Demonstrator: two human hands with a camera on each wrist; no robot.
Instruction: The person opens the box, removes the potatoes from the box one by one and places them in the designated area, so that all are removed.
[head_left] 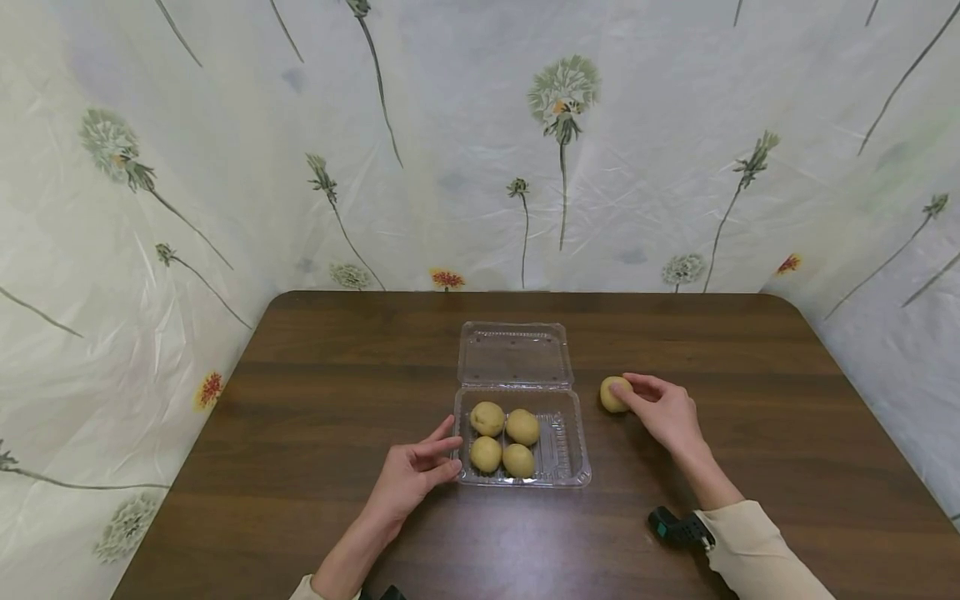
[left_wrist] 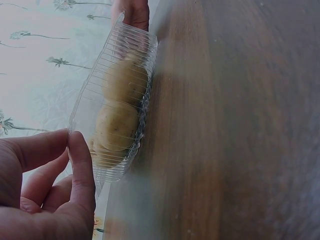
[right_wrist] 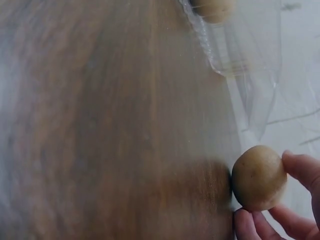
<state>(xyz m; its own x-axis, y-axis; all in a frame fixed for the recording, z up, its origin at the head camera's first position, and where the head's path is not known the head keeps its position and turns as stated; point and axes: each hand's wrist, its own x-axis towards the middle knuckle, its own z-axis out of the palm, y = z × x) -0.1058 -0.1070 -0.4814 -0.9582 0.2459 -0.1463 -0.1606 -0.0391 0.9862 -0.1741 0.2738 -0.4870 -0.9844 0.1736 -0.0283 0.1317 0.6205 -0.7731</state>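
A clear plastic clamshell box lies on the table with its lid folded back, away from the person. Several small, round, yellowish potatoes fill the left part of the box, two of them visible through its wall in the left wrist view. The left hand pinches the box's left rim between thumb and finger. To the right of the box, the right hand pinches one more potato between thumb and fingers. This potato is at the tabletop or just over it; cannot tell which.
The brown wooden table spreads out on both sides of the box. Behind it and along its sides hangs a pale sheet printed with dandelions. A black device is worn at the right wrist, by the sleeve.
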